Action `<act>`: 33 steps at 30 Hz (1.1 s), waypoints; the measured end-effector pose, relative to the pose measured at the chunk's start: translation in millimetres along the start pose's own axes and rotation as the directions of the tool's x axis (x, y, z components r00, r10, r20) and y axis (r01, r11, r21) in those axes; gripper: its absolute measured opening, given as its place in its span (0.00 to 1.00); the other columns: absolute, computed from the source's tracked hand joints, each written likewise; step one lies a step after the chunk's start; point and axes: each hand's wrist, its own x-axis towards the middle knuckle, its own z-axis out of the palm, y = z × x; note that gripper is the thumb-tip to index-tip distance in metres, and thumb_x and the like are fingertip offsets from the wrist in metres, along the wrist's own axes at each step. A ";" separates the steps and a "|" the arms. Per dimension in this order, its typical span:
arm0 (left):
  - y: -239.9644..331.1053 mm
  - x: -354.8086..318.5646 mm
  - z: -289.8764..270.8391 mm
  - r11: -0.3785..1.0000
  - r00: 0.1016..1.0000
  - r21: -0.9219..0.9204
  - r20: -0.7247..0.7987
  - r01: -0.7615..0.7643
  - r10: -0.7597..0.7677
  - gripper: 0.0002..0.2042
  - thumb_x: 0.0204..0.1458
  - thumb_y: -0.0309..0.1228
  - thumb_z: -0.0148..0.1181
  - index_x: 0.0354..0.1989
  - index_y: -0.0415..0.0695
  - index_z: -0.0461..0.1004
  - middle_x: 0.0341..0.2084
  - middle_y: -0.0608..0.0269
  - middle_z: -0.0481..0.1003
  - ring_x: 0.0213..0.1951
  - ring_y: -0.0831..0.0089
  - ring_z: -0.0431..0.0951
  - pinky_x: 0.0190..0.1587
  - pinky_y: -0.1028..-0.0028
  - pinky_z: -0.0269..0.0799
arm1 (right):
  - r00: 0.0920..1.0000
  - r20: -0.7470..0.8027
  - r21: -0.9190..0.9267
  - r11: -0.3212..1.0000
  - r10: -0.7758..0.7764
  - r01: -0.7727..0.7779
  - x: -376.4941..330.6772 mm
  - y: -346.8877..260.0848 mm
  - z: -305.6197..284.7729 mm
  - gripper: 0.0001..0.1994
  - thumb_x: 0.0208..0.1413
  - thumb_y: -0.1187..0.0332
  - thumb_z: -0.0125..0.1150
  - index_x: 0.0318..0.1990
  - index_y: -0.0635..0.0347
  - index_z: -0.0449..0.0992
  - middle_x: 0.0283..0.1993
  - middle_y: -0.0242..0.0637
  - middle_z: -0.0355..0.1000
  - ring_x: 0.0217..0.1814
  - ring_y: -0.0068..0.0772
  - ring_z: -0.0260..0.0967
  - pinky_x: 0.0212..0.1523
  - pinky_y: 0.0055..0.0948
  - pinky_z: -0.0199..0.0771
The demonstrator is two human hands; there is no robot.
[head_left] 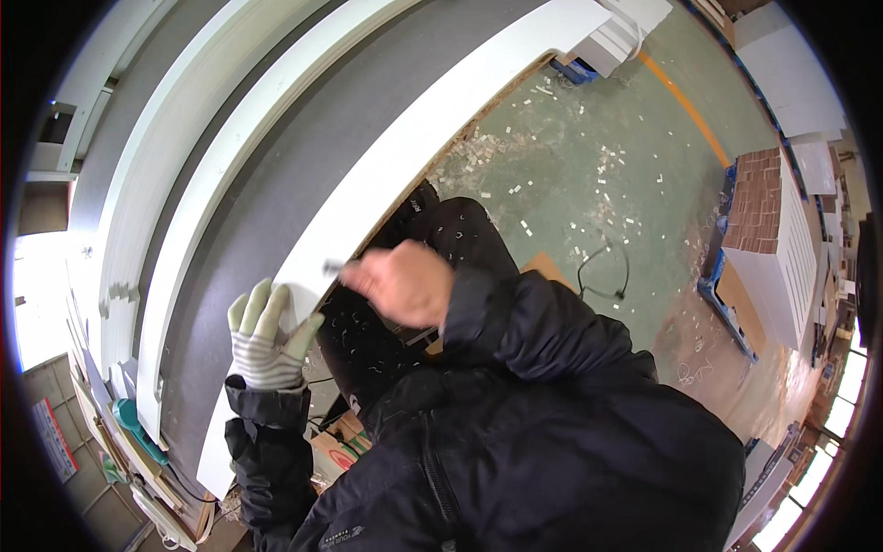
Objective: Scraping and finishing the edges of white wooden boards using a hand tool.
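Observation:
A long white panel [368, 179] runs diagonally across the dark worktop [276, 175], its near edge brown and bare. My left hand [269, 336], in a pale glove with a striped cuff, lies on the panel, fingers stretched out and thumb by the near edge. My bare right hand [402, 281] is closed just over that edge and smeared by motion. From its fingertips pokes a small dark tool [333, 268], close to the panel's surface; its kind is too blurred to make out.
More white panels [198, 189] lie stacked beyond. Small white scraps [524, 225] litter the green floor [561, 175]. A dark cable [618, 293] lies at right, near a pallet stack of white panels [768, 258]. A teal power tool [135, 425] rests at lower left.

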 end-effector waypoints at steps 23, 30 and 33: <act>-33.4 -72.5 -33.1 0.984 0.990 0.120 0.031 0.130 -0.135 0.39 0.33 0.46 0.79 0.56 0.42 0.73 0.54 0.49 0.73 0.53 0.48 0.70 0.57 0.55 0.68 | 0.972 -0.226 0.046 0.997 0.070 -0.061 13.1 4.0 -34.9 0.32 0.67 0.43 0.47 0.22 0.66 0.73 0.12 0.40 0.61 0.15 0.34 0.60 0.20 0.36 0.60; 6.8 -15.7 -20.1 0.982 0.981 0.080 0.084 0.170 -0.176 0.39 0.33 0.43 0.78 0.58 0.43 0.71 0.54 0.52 0.72 0.55 0.49 0.69 0.57 0.55 0.66 | 0.993 -0.102 0.144 0.988 0.067 -0.052 -1.1 -13.7 0.5 0.29 0.68 0.47 0.46 0.26 0.64 0.76 0.22 0.55 0.72 0.23 0.58 0.70 0.28 0.47 0.71; -9.8 -38.9 -25.6 0.971 0.976 0.160 0.103 0.176 -0.194 0.40 0.31 0.41 0.79 0.58 0.43 0.71 0.55 0.52 0.72 0.54 0.48 0.70 0.58 0.54 0.66 | 0.911 -0.342 0.221 0.962 0.232 -0.162 10.4 24.5 -60.7 0.30 0.67 0.46 0.46 0.21 0.63 0.72 0.13 0.37 0.61 0.16 0.30 0.59 0.21 0.36 0.61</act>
